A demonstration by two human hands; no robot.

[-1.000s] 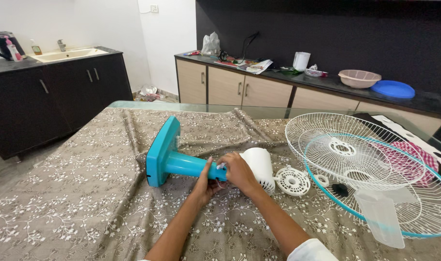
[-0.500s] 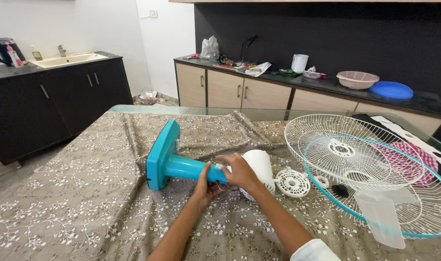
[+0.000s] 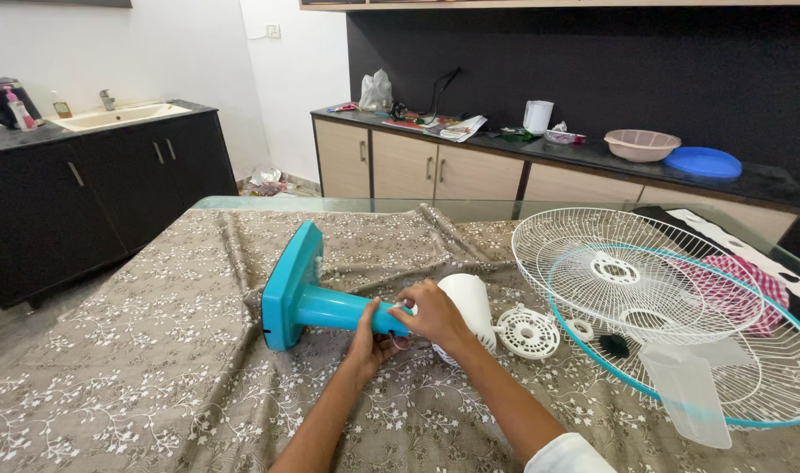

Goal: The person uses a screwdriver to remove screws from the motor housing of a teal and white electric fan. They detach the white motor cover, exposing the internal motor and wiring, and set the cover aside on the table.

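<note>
Indoors, at a cloth-covered surface point(image 3: 137, 350): a person works two-handed on a dismantled pedestal fan.
Fan stand: the teal stand point(image 3: 308, 302) lies on its side, its flat base upended toward the left and its neck pointing right, which brings the joint within easy reach.
Left hand: the left hand point(image 3: 372, 337) is wrapped around the teal neck from below, thumb up over it, apparently to steady it against rolling.
Right hand: the right hand point(image 3: 433, 314) rests curled on top of the joint between neck and white motor housing point(image 3: 470, 302), fingertips pressed together on something too small to make out.
Motor housing: it lies in line with the neck, touching the right hand, mostly hidden behind it.
Loose parts: a white round vented cover point(image 3: 527, 333) sits just beside the housing; a small white ring point(image 3: 580, 330) and a small black piece point(image 3: 614, 345) lie a little further right.
Guards and blade: white wire guards point(image 3: 645, 289), one with a teal rim, are stacked at the right, a translucent blade point(image 3: 685, 394) resting on them, set apart from the working spot.
</note>
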